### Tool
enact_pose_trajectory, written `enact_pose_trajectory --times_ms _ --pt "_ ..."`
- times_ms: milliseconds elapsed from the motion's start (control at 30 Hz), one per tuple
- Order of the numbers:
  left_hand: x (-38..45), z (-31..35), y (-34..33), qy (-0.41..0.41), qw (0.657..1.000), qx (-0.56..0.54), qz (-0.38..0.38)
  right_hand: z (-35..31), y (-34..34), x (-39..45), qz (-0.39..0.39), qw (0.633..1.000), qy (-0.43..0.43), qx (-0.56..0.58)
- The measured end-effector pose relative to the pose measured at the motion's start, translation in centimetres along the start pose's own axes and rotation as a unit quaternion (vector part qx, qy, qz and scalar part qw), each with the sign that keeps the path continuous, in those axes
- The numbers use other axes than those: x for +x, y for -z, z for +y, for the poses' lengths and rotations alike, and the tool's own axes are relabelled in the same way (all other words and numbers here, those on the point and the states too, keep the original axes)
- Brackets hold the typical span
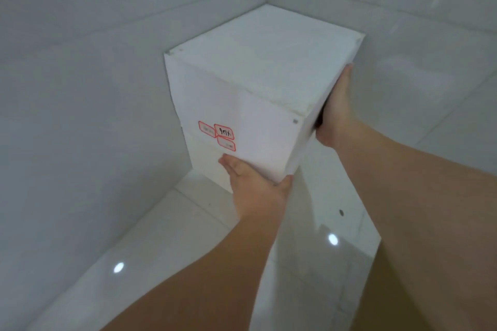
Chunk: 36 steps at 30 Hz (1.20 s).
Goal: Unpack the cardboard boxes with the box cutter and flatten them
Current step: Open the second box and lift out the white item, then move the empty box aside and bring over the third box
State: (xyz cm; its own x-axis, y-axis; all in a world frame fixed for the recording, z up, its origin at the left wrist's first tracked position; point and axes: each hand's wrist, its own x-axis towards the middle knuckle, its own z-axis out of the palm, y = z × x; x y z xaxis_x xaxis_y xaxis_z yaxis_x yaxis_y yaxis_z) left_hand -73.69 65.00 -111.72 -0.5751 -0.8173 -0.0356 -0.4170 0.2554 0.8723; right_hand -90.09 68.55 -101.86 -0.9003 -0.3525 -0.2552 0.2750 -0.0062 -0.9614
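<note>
A large white box (258, 80) stands in the corner of a white tiled room, its flat top closed. Red-bordered labels (217, 135) are stuck on its near face. My left hand (255, 185) grips the box's lower near corner, palm against the near face. Flat against the box's right side lies my right hand (336, 113), fingers pointing up toward the top edge. The box's bottom edge is hidden behind my left hand, so I cannot tell whether it rests on the floor. No box cutter is in view.
Grey-white tiled walls (80, 88) close in on the left and behind the box. The glossy white floor (166, 244) reflects ceiling lights. A white block or second box (336, 263) sits at lower right, under my right arm.
</note>
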Motion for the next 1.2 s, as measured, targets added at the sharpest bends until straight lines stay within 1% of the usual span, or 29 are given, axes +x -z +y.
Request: enact_pose_trajectory --times_ms 100,133,200,300,400,500,567,600,633,700,767,867,1000,1100,1200 --pt "0.4 -0.3 0.2 0.015 0.998 -0.042 -0.034 0.5 0.4 0.0 0.010 0.998 0.012 -0.058" --pt "0.4 -0.4 0.4 0.014 0.999 -0.034 -0.036 0.2 0.7 -0.2 0.004 0.998 0.004 -0.067" --pt "0.2 -0.1 0.7 0.010 0.999 0.000 -0.040 -0.1 1.5 -0.4 0.009 0.999 -0.020 -0.043" --pt "0.0 0.9 1.2 0.019 0.996 0.077 -0.032 -0.3 0.4 -1.0 -0.011 1.000 0.002 -0.001" --pt "0.3 1.8 1.6 0.044 0.991 0.113 -0.056 -0.8 0.2 -1.8 -0.013 0.999 -0.015 -0.047" --pt "-0.5 2.4 3.2 0.086 0.983 0.135 -0.091 -2.0 3.7 -3.0 0.016 0.994 -0.070 -0.077" --pt "-2.2 2.8 5.0 0.120 0.972 0.166 -0.119 -3.0 6.6 -5.5 0.038 0.990 -0.097 -0.096" --pt "-3.5 3.3 6.1 0.116 0.967 0.191 -0.120 -3.6 8.0 -7.3 0.049 0.987 -0.117 -0.096" --pt "-5.1 4.1 7.4 0.094 0.964 0.222 -0.115 -4.2 9.5 -9.4 0.065 0.983 -0.133 -0.110" --pt "-8.8 6.5 10.5 0.041 0.952 0.280 -0.116 -5.8 12.3 -13.9 0.091 0.970 -0.143 -0.175" --pt "-12.6 9.8 13.6 0.018 0.944 0.298 -0.140 -8.4 14.5 -19.1 0.102 0.960 -0.152 -0.211" --pt "-18.3 15.6 17.6 0.034 0.943 0.288 -0.161 -13.5 17.2 -25.8 0.105 0.954 -0.174 -0.220" --pt "-25.1 23.2 21.7 0.076 0.942 0.280 -0.166 -21.3 19.3 -33.0 0.065 0.954 -0.191 -0.224" --pt "-28.4 27.1 22.7 0.090 0.943 0.265 -0.178 -25.7 20.9 -35.7 0.039 0.958 -0.181 -0.218" --pt "-30.1 28.8 22.8 0.086 0.945 0.256 -0.184 -28.0 22.2 -37.1 0.032 0.961 -0.156 -0.227"
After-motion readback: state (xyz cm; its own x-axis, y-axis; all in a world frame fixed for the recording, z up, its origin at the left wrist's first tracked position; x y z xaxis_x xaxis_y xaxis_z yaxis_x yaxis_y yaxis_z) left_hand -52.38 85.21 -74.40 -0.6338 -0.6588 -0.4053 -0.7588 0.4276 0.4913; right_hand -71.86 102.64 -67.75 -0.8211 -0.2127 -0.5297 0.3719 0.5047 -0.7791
